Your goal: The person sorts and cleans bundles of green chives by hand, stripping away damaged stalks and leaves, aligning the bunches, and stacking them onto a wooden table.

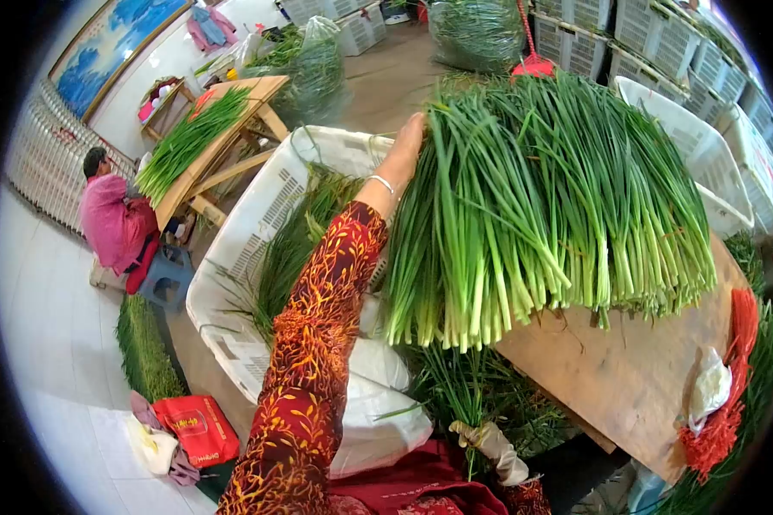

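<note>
A large pile of long green stalks lies on a wooden board, pale ends toward me. My left hand, bare with a silver bracelet, touches the pile's left edge; its fingers are mostly hidden by the leaves. Low in the middle, my right hand, in a pale glove, is closed around a small bunch of green stalks that points upward. Loose greens lie around and behind that bunch, below the board's edge.
A white crate with loose greens stands left of the board. Red ties and a white bundle lie at its right edge. Further left, a person in pink sits by a wooden table. A red bag lies lower left.
</note>
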